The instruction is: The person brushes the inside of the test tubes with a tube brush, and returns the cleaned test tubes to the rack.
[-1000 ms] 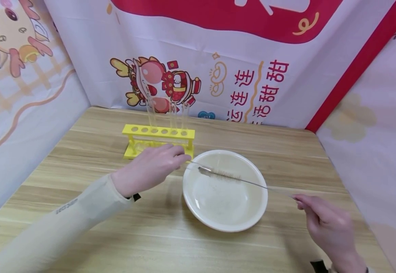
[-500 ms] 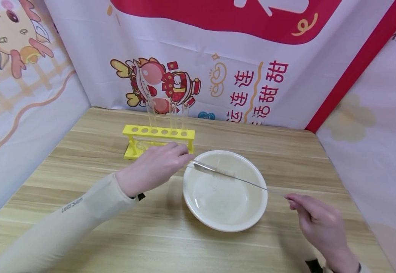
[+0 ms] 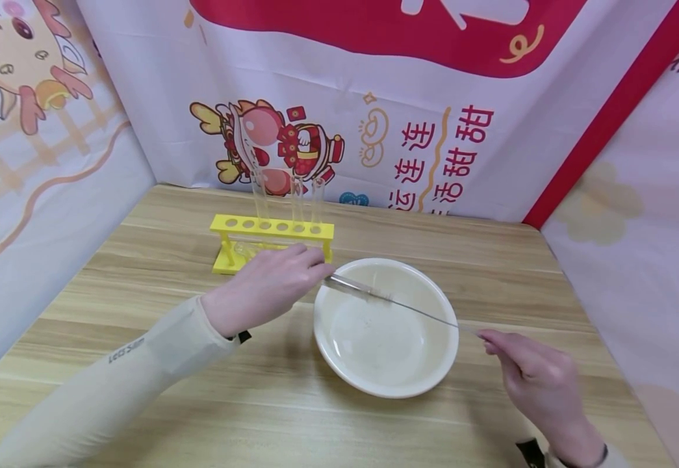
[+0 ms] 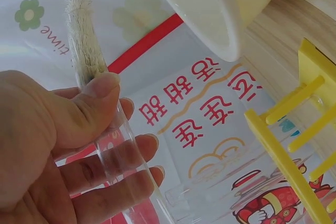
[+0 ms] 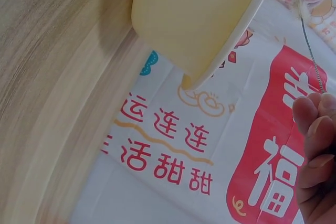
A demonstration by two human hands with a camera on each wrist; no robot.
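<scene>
Left hand [image 3: 266, 286], left of centre in the head frame, has thumb and fingers curled round a clear test tube [image 4: 142, 177]; right hand [image 3: 540, 383], lower right, pinches the wire [image 3: 427, 314] of a bristle brush [image 4: 84, 40] at thumb and fingertips. Tube lies tilted mid-frame, over the upper left part of the white bowl [image 3: 377, 348], bristles showing outside its mouth. Yellow rack [image 3: 217, 223], upper left, holds three standing tubes [image 3: 318, 201]. Wood table [image 3: 281, 416] underneath.

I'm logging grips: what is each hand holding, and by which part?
The left hand grips a clear tube around its body; the right hand pinches a brush by its wire.
</scene>
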